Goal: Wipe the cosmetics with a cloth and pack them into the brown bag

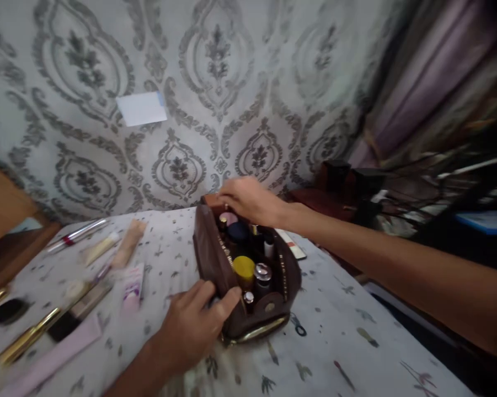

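A brown zip-up cosmetic bag [210, 251] stands unzipped on the table, its top spread wide. Inside are a yellow-lidded jar [244, 268], a silver-capped bottle [262, 272], a dark blue round item [238, 232] and several smaller containers. My left hand [192, 317] grips the bag's near left wall, thumb over the rim and fingers outside. At the far end of the bag, my right hand [250, 199] reaches over the opening with fingers curled down and drawn together. Whatever is between those fingertips is hidden.
Left on the patterned cloth [171, 242] lie several cosmetics, among them a pink tube [62, 353], a gold tube [28, 336] and a small white-and-purple tube [132, 289]. A white flat item [292, 245] lies right of the bag. Behind is a wallpapered wall [231, 110].
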`<action>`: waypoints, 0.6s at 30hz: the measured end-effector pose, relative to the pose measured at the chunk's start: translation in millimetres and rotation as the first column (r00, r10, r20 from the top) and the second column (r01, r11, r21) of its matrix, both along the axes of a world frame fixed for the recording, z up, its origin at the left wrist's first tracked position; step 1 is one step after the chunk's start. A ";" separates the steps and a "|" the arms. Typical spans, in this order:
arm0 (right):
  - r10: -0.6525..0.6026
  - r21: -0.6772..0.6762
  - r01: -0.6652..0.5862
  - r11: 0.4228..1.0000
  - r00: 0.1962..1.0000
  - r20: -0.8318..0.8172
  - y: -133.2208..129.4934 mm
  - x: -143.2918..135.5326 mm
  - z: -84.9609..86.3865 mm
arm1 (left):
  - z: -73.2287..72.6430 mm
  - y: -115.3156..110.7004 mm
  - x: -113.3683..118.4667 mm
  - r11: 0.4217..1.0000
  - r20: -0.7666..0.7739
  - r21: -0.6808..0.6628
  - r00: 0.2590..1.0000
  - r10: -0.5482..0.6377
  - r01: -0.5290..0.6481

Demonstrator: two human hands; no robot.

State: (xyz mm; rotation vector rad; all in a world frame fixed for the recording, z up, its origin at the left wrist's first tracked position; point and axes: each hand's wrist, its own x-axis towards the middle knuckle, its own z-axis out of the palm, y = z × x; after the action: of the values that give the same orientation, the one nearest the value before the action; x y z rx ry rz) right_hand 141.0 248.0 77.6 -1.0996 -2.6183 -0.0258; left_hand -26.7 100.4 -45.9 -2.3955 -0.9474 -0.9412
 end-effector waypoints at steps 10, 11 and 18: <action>0.470 0.389 -0.407 0.827 0.879 -0.079 -83.3 -9.5 -44.1 | -10.8 -19.0 -41.3 0.969 -0.126 -0.201 0.984 0.122 -0.146; 0.473 0.402 -0.412 0.818 0.879 -0.063 -86.7 -12.2 -45.5 | -11.0 -23.1 -50.4 0.957 -0.136 -0.233 0.980 0.144 -0.173; 0.509 0.356 -0.442 0.823 0.853 -0.119 -116.9 -23.4 -52.4 | 6.7 -50.8 -150.0 0.363 -0.353 -0.494 0.563 0.747 -0.790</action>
State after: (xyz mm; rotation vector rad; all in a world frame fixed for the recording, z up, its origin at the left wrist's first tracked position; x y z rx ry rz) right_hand 117.6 131.0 25.2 -0.2968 -2.5033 -0.2027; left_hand -176.7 49.7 -39.2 -1.8867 -2.3584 -0.1455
